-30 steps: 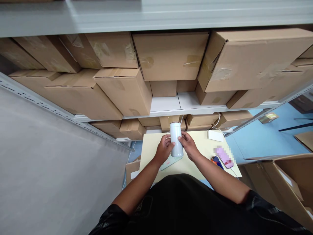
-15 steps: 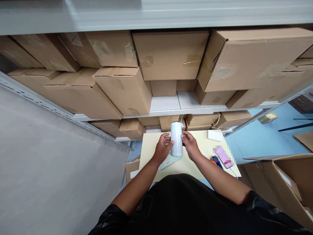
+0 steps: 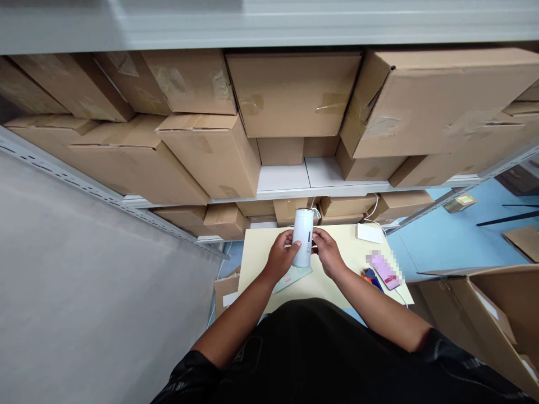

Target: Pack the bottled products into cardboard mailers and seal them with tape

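A white cylindrical tumbler [image 3: 302,238] stands upright between my two hands, held above a pale yellow table [image 3: 256,252]. Dark markings and print show on its right side, and a thin white loop sticks out near its top. My left hand [image 3: 281,253] is closed around the left side, thumb across the front. The fingers of my right hand [image 3: 328,252] press on the right edge of the tumbler. Below it lies a flat light-green packet or sheet [image 3: 291,279], partly hidden by the tumbler and my left hand.
On the table's right are a pink phone [image 3: 385,269], a blue and orange item [image 3: 372,279] and a white box [image 3: 369,233] beside a white cable. Shelves of cardboard boxes [image 3: 295,95] rise ahead. A large open carton [image 3: 467,308] stands at right; a grey wall [image 3: 84,280] is at left.
The tumbler has turned about its upright axis, so its dark print and the white loop now show. Both hands stay in nearly the same place on it.
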Tool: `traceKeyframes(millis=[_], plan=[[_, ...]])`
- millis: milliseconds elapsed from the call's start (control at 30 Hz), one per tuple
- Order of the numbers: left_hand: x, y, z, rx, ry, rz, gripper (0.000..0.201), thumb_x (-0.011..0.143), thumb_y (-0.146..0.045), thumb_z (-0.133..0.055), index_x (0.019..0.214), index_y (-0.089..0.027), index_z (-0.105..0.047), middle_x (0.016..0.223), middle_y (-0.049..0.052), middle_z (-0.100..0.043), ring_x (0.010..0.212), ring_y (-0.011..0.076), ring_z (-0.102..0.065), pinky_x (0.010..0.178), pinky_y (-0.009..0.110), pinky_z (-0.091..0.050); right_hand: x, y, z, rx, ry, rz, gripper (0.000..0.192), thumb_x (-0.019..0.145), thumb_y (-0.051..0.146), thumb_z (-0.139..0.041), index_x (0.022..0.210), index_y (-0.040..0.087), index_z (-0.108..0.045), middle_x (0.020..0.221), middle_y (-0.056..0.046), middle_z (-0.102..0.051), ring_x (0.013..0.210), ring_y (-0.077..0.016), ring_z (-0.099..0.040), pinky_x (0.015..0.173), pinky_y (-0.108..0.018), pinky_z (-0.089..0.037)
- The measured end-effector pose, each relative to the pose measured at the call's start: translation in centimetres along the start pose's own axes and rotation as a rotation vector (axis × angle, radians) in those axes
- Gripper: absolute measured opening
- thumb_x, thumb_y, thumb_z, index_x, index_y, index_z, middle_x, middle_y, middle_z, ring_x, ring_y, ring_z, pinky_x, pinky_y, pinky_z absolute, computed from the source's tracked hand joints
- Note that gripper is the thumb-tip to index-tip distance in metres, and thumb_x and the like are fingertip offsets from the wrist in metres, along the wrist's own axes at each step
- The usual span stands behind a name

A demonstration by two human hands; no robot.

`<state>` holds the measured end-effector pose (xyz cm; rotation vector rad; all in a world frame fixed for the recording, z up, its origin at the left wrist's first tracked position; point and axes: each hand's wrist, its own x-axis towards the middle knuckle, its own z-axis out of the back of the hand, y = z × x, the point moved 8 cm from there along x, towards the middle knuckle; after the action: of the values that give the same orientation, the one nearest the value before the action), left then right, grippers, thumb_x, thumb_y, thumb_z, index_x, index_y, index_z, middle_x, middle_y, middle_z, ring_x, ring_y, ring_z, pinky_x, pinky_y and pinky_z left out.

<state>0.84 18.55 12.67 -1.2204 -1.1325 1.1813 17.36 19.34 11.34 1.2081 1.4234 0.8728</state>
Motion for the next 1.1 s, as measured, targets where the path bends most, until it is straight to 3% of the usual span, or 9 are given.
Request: traceKeyframes(millis=[167,333,533,667,767,867,967,1100], plan=[[-0.1,0.3,0.0,0.064,0.020,0.036,0.053,0.092,-0.045,-0.069,0.137,-0.022,-0.056,0.111,0.008,-0.069,0.101,0.0221,-0.066,0.094,0.038,-0.052,0.5,-0.2,0.0,-0.014,0.018,0.012,0.044,0.082,0.058,-0.073,0.110,0.024,-0.069,0.089,-0.002,-0.069,0.073,-0.0176,-0.057,0.065,-0.032,-0.046],[-0.2,1.2,-0.6,-0.041,0.044,0.095,0.063,0.086,-0.044,-0.075,0.138,-0.022,-0.046,0.107,0.007,-0.070,0.097,0.0210,-0.068,0.089,0.037,-0.054,0.6,0.2,-0.6,-0.057,0.038,-0.001,0.044,0.077,0.061,-0.077,0.100,0.024,-0.071,0.094,-0.004,-0.073,0.086,-0.0228,-0.062,0.076,-0.035,-0.049],[0.1,1.0,0.4,0.034,-0.065,0.102,0.053,0.082,-0.032,-0.073,0.131,-0.023,-0.055,0.128,0.011,-0.062,0.098,0.0208,-0.066,0.085,0.036,-0.055,0.6,0.1,-0.8,-0.030,0.051,-0.024,0.035,0.083,0.056,-0.068,0.100,0.026,-0.071,0.101,-0.004,-0.072,0.087,-0.0220,-0.062,0.073,-0.035,-0.049],[0.3,1.2,0.2,-0.027,-0.024,0.106,0.047,0.086,-0.027,-0.065,0.131,-0.021,-0.056,0.123,0.010,-0.065,0.098,0.0212,-0.067,0.086,0.037,-0.054,0.8,-0.1,-0.8,-0.039,0.031,-0.035,0.036,0.081,0.054,-0.070,0.103,0.025,-0.070,0.097,-0.003,-0.071,0.083,-0.0204,-0.060,0.072,-0.034,-0.048],[0.3,1.6,-0.1,-0.104,0.008,0.104,0.045,0.088,-0.032,-0.067,0.130,-0.021,-0.054,0.124,0.009,-0.066,0.097,0.0212,-0.069,0.085,0.036,-0.055,0.9,-0.5,-0.9,-0.073,0.029,-0.068,0.041,0.080,0.059,-0.071,0.102,0.024,-0.071,0.094,-0.003,-0.072,0.083,-0.0212,-0.061,0.073,-0.034,-0.048],[0.4,2.0,0.1,-0.126,-0.008,0.082,0.061,0.085,-0.040,-0.075,0.136,-0.022,-0.047,0.127,0.011,-0.066,0.107,0.0241,-0.069,0.089,0.038,-0.056,0.7,-0.6,-1.5,-0.093,0.077,-0.064,0.042,0.079,0.060,-0.072,0.100,0.024,-0.073,0.092,-0.003,-0.073,0.083,-0.0222,-0.061,0.072,-0.034,-0.047],[0.6,2.5,0.3,-0.125,-0.001,0.113,0.072,0.085,-0.046,-0.078,0.143,-0.022,-0.042,0.123,0.013,-0.069,0.104,0.0249,-0.070,0.087,0.039,-0.056,0.5,-0.6,-2.0,-0.089,0.107,-0.048,0.042,0.080,0.060,-0.073,0.103,0.025,-0.073,0.088,-0.003,-0.072,0.080,-0.0213,-0.060,0.068,-0.033,-0.046],[0.7,1.9,1.0,-0.029,-0.046,0.086,0.061,0.087,-0.048,-0.074,0.139,-0.024,-0.054,0.129,0.012,-0.065,0.112,0.0258,-0.066,0.088,0.037,-0.056,0.5,-0.5,-1.8,-0.057,0.078,-0.033,0.041,0.083,0.060,-0.069,0.103,0.025,-0.074,0.087,-0.003,-0.070,0.076,-0.0194,-0.058,0.066,-0.032,-0.046]])
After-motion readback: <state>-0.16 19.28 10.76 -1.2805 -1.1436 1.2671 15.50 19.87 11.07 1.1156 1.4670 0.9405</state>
